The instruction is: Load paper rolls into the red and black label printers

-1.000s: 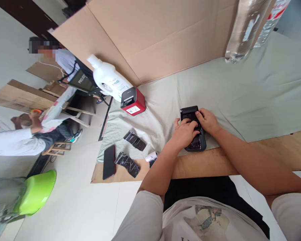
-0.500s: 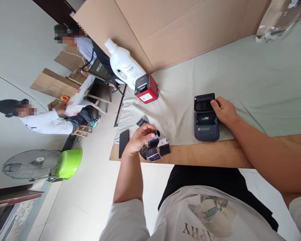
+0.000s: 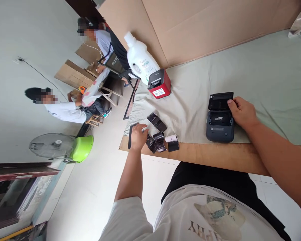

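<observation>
Left hand (image 3: 138, 136) at table edge (image 3: 215, 156) — right hand (image 3: 242, 112) steadies printer (image 3: 220, 120).

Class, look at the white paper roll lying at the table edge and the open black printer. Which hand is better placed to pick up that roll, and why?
Probably the left hand: it hovers beside the black wrappers, close to the white paper roll. The right hand rests on the open black printer, steadying it.

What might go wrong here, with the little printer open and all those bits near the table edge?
The paper roll and black wrappers lie close to the table edge; the left hand, reaching over the phone, might knock them off. The printer sits lid-open near that edge, steadied only by the right hand, so a nudge might tip it.
</observation>
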`<state>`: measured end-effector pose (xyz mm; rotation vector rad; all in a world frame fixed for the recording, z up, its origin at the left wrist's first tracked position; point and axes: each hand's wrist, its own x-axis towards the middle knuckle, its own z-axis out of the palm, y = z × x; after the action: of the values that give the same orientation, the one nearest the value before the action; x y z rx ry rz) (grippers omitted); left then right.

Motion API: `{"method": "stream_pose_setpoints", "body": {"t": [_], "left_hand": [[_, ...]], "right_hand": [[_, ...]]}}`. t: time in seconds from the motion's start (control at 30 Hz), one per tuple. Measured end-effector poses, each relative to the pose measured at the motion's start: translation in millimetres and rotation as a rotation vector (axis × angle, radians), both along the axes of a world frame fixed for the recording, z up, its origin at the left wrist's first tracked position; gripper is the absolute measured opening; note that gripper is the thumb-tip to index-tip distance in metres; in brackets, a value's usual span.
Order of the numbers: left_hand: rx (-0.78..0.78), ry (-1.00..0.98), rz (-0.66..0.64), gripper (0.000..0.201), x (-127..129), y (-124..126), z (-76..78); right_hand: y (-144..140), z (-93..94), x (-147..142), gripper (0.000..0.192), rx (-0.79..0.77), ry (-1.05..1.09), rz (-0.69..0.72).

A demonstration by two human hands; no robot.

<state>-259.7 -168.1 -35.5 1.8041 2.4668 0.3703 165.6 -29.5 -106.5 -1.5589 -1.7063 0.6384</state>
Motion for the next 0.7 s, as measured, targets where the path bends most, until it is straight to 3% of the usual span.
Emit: {"method": "stream_pose_setpoints", "body": {"t": [0.13,0.2,0.33,0.4,0.5,0.57,0.6,0.7], "left_hand": [[-0.269,0.113,0.151,0.041,-17,1,-3.7],[-0.285,0.105,0.190,0.045,-18,0,-10.7],[-0.177,-0.026,0.209,0.054,-17,0,-13.9],[-0.075,-0.136,0.230,0.053,-14,0,-3.5],[0.187,-0.373,0.196,0.050,1,-1,25.7],[0.254,-0.669,-0.007,0.050,22,-3,47.9],[0.189,-0.852,-0.180,0.050,36,-4,57.7],[-0.307,-1.248,-0.840,0.048,90,-2,74.2]], "right_hand": [[-1,0.6,0,0.042,-0.002,0.021,0.004],[-1,0.6,0,0.041,-0.008,0.012,0.002],[0,-1.0,-2,0.044,-0.010,-0.021,-0.013],[1,-2.4,-3,0.048,-0.003,-0.034,-0.021],[1,-4.2,-4,0.051,0.005,-0.043,-0.021],[1,-4.9,-5,0.052,0.003,-0.050,-0.024],[1,-5.1,-6,0.052,-0.004,-0.053,-0.027],[1,-5.0,-6,0.051,-0.036,-0.057,-0.017]]}}
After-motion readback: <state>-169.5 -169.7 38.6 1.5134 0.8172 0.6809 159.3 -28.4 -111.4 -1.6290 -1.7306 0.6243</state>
